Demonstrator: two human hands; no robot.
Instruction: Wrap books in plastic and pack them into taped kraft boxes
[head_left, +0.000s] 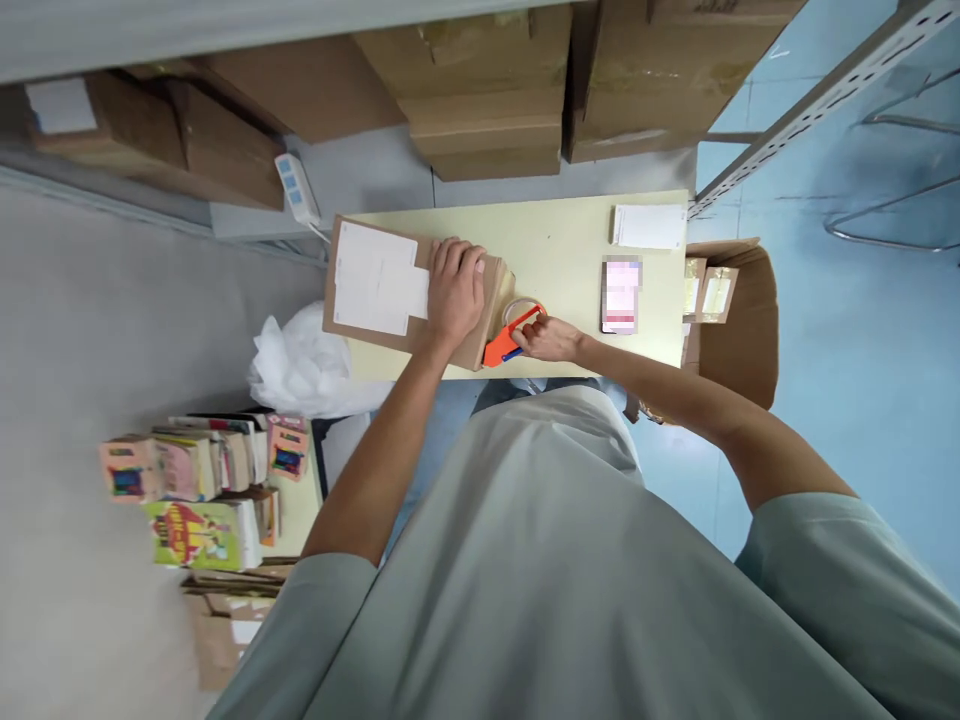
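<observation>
A brown cardboard box [469, 345] with a large white label [375, 275] on top lies at the left part of the pale yellow table [559, 220]. My left hand [456, 290] rests on the box near its right end, fingers curled toward the far edge. My right hand [547, 338] is wrapped round an orange tape dispenser [499, 348] that carries a roll of tape [523, 308]. The dispenser's front end is at the near right corner of the box; whether tape sticks there is hard to make out.
A phone [620, 295] and a white label stack [649, 227] lie at the table's right. Beyond its right end stands an open carton [739, 350] holding small boxes. Large cartons [487, 100] and a power strip [296, 188] sit behind. White wrap [300, 365] and books [210, 460] are at left.
</observation>
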